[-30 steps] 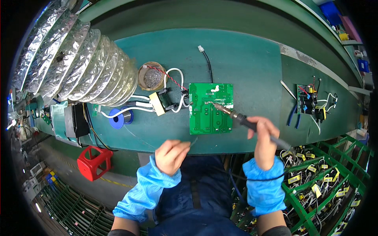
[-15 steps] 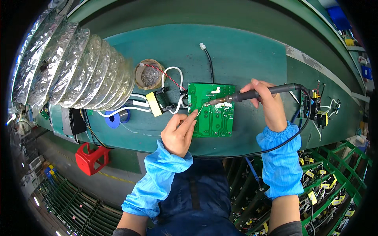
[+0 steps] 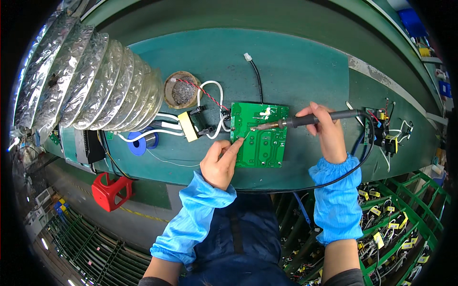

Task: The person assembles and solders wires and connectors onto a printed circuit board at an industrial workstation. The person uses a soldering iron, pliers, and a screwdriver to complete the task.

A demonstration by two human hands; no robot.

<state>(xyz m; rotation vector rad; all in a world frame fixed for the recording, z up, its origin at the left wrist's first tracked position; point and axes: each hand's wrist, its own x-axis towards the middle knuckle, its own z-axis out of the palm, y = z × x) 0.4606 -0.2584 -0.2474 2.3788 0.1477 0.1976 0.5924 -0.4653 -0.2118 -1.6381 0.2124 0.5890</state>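
A green circuit board (image 3: 260,148) lies solder side up on the bench. My right hand (image 3: 328,133) is closed around the handle of a soldering iron (image 3: 307,119), whose tip meets the upper middle of the board, left of some white residue. Pinched in the fingers of my left hand (image 3: 220,164) is a thin solder wire (image 3: 246,135), its end close to the iron's tip. That hand's fingertips are at the board's left edge. A yellow-wrapped transformer (image 3: 187,127) with white cables sits left of the board. From the board's top edge runs a black cable (image 3: 259,81) with a white plug.
A clear ribbed duct (image 3: 95,86) covers the left side. Near it are a round tub of grey bits (image 3: 182,92) and a blue solder spool (image 3: 138,144). Another wired assembly (image 3: 381,131) sits at right. The iron's cord (image 3: 329,181) loops along the bench's front edge.
The board has shifted slightly right, and my left hand has moved a little right with the solder wire. The iron's tip now sits slightly lower and further right.
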